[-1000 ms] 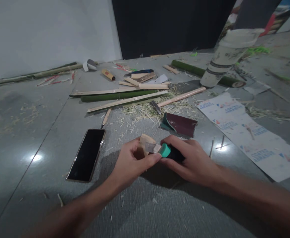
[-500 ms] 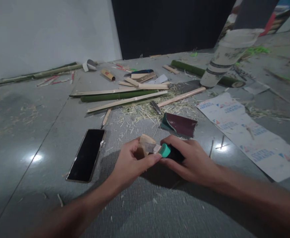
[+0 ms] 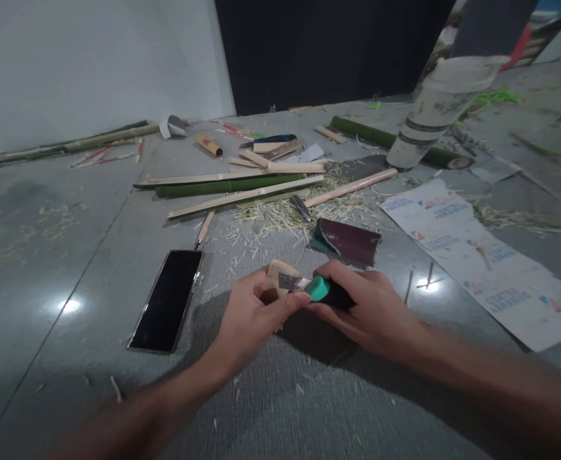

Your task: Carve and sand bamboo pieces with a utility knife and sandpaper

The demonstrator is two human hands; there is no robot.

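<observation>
a: bamboo block [image 3: 276, 273]: small, pale, cut square. it sits low centre in view, just above the grey floor [image 3: 45, 255].
b: held how?
a: left hand [image 3: 246, 319] is closed on it, thumb along the near side, fingers behind.
b: and the tool?
a: knife [image 3: 326, 291], teal collar, black handle. right hand [image 3: 374, 313] is wrapped tight round the handle. the short blade lies against the block's near face, tip pointing left.
b: do the hands meet?
a: yes. the left thumb tip touches the teal collar.
b: what's nearest around them?
a: sandpaper sheet [image 3: 350, 241], dark red, curled, on the floor just beyond the right hand. phone [image 3: 168, 300], screen dark, flat on the floor left of the left hand, apart from it.
b: farther out?
a: bamboo shavings [image 3: 280, 217] scattered beyond the sandpaper. behind those, a green bamboo pole [image 3: 223, 187] lying among split bamboo strips [image 3: 242, 195]. printed paper sheet [image 3: 476, 255] flat on the floor to the right. paper cup [image 3: 441, 108] at far right, blurred, well apart from both hands.
</observation>
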